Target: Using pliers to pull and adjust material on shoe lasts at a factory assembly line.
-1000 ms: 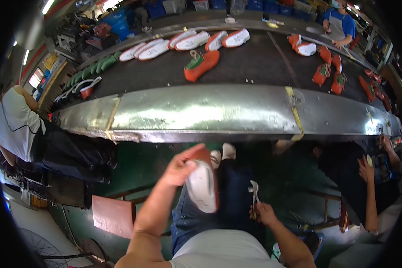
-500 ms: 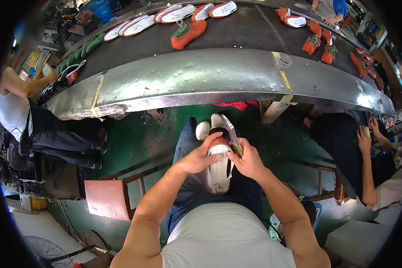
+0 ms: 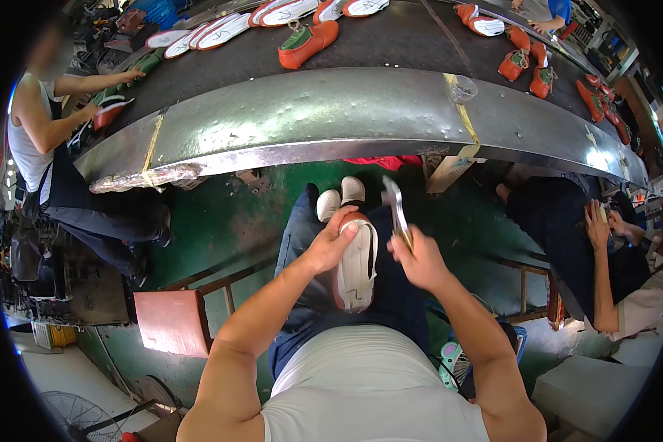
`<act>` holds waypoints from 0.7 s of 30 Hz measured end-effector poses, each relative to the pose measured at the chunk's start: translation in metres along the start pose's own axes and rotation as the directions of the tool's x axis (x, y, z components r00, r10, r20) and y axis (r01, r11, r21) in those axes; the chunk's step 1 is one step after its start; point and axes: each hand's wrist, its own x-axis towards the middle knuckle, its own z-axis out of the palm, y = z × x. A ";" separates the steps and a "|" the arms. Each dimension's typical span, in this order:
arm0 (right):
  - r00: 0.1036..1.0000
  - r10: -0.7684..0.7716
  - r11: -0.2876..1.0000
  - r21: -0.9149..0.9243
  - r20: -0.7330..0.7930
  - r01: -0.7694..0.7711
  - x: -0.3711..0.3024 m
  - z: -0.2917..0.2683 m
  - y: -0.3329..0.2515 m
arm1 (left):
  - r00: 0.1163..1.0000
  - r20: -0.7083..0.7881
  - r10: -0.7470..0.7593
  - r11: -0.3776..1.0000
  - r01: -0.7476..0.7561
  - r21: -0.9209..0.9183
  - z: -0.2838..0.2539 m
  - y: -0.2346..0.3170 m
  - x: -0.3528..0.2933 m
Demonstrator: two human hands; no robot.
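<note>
A reddish-brown shoe (image 3: 356, 274) lies on my lap with its white sole facing up. A loose white strip stands away from its right edge. My left hand (image 3: 331, 245) is closed around the shoe's far end, thumb on top of the sole. To the right of the shoe, clear of it, my right hand (image 3: 418, 256) grips a hammer (image 3: 395, 204) by its yellowish handle. The hammer's silvery metal head points away from me. My right fingers partly cover the handle.
Ahead runs a metal-edged bench (image 3: 287, 107) carrying rows of shoes, with one orange-red shoe (image 3: 307, 44) near the middle. A co-worker (image 3: 33, 140) handles shoes at left; another person (image 3: 604, 258) sits at right. Stools (image 3: 171, 322) and a fan (image 3: 77, 416) stand nearby.
My right hand and the hammer have moved right, away from the shoe. My left hand stays on the shoe's far end. The left co-worker now reaches across to the shoes on the bench.
</note>
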 end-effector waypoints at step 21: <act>0.848 0.237 0.834 0.349 0.473 -0.428 -0.038 -0.026 -0.020 | 0.984 0.171 -0.052 0.990 0.073 -0.120 -0.018 -0.007 0.004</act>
